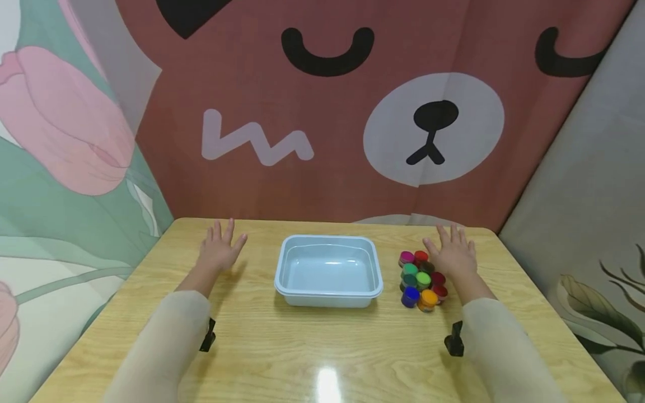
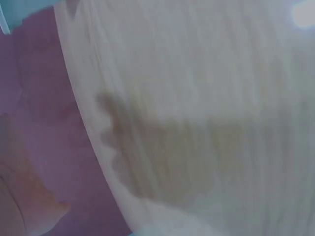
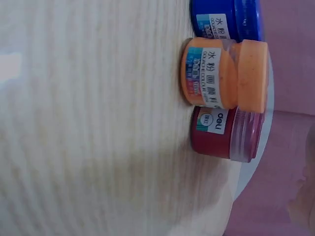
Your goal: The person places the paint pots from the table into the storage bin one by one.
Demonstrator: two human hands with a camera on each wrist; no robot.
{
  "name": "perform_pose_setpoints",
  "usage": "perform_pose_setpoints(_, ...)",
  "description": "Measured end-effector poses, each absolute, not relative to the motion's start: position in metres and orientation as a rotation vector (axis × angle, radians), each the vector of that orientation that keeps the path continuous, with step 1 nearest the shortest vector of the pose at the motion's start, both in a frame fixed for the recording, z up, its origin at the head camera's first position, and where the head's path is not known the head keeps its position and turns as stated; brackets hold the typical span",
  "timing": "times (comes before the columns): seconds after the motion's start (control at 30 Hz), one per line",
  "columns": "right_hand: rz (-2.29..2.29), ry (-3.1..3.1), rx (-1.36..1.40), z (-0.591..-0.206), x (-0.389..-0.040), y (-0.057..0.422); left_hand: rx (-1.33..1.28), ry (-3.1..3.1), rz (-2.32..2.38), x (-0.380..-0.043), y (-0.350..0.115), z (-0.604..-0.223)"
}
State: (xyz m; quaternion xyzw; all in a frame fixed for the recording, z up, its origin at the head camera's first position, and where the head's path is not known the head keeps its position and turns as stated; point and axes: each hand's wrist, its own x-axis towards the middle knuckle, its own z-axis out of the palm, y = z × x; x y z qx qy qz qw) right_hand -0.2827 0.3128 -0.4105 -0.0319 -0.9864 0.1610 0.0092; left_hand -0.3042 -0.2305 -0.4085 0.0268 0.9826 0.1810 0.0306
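My left hand [image 1: 220, 252] is spread over the table, left of a light blue plastic tub [image 1: 330, 303]; its fingers are straight and it holds nothing. On the right, my right hand [image 1: 455, 256] also has its fingers spread, beside a cluster of small gouache paint jars. The cluster has an orange jar [image 1: 428, 300], a blue jar [image 1: 410, 297], a light green jar [image 1: 423, 280] and a magenta jar [image 1: 406, 258], among several others. In the right wrist view, the orange jar [image 3: 211, 73] stands in front of a dark red jar [image 3: 212, 137] with a blue jar [image 3: 221, 19] beside it.
The wooden table [image 1: 282, 358] has its far edge against a curtain [image 1: 332, 190] printed with a bear's face. A patterned cloth [image 1: 65, 168] hangs on the left and a grey one [image 1: 579, 184] on the right. Black wrist mounts [image 1: 455, 342] sit at both cuffs.
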Motion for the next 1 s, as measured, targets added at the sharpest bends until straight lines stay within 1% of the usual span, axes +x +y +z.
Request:
perform_pose_setpoints(0.27, 0.852, -2.999, -0.103, -0.418, -0.265, 0.318, 0.2, 2.834, 1.227, -0.279, -0.216, -0.419)
perform_pose_setpoints(0.4, 0.989, -2.946, -0.108, -0.425, -0.251, 0.319, 0.231, 2.736, 1.446, -0.267, -0.203, -0.422)
perform_pose_setpoints(0.7, 1.202, -2.744, -0.071, -0.439, -0.223, 0.319, 0.061, 2.633, 1.632, -0.245, -0.178, -0.431)
perform_pose_setpoints(0.8, 1.244, -2.733, -0.097, -0.442, -0.215, 0.321, 0.065, 2.594, 1.657, -0.241, -0.17, -0.434)
perform_pose_setpoints(1.0, 1.264, -2.764, -0.145, -0.449, -0.204, 0.325, 0.158, 2.491, 1.734, -0.233, -0.156, -0.443)
